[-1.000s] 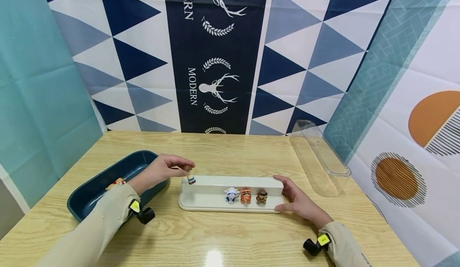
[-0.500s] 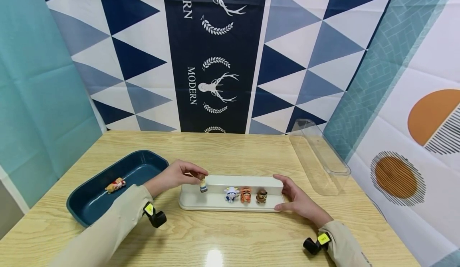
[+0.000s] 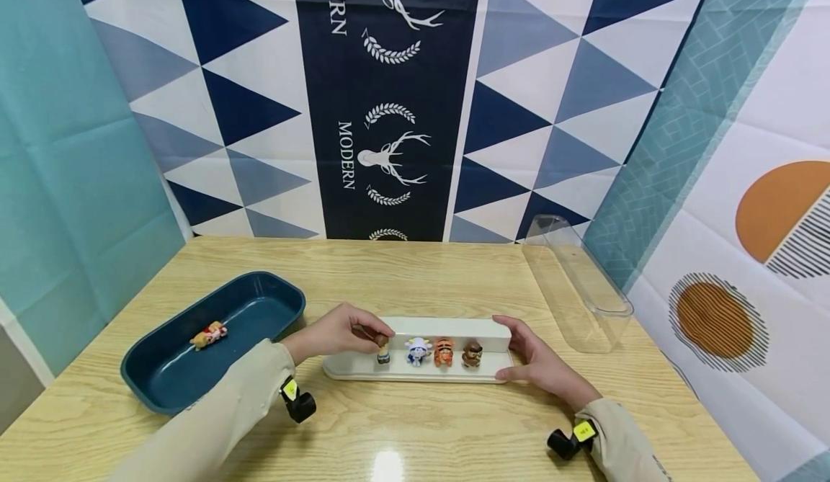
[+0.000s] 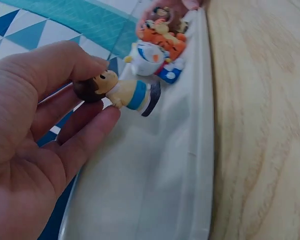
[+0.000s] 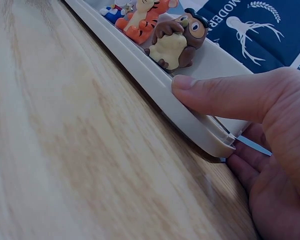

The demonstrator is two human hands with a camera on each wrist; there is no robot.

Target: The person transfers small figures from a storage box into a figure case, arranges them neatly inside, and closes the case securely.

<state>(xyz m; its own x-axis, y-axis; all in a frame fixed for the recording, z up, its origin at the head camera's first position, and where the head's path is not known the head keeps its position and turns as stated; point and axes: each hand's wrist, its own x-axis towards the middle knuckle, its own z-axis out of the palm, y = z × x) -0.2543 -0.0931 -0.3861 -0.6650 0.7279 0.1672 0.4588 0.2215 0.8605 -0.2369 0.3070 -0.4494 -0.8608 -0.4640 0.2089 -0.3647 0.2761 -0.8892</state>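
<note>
Lower centre: one tray (image 3: pixel 431 327), three figurines (image 3: pixel 444 353).
Your left hand (image 3: pixel 338 332) pinches one brown-haired figurine (image 4: pixel 132 95); right hand (image 3: pixel 538 361) grips tray.

Long white stepped stand (image 3: pixel 353 367), smooth hard plastic, low sheen. Small brown-haired toy figure in yellow and blue (image 4: pixel 135 95) — moulded plastic, smooth paint, near matt. Brown-and-cream owl figure (image 5: pixel 170 50) and orange black-striped tiger figure (image 5: pixel 135 31): same painted plastic, soft highlights. Dark blue-green rounded rectangular basin (image 3: pixel 165 367), smooth, glossy, looks plastic. Transparent long box-shaped cover (image 3: pixel 573 287), shiny clear plastic, probably; faint at this range. Pale wood-grain tabletop (image 3: pixel 454 431), smooth, glossy enough for glare. Blue-and-white triangle-print backdrop (image 3: pixel 246 100): creased matt cloth. Beige sleeve (image 3: pixel 220 388) — matt, wrinkled fabric.
</note>
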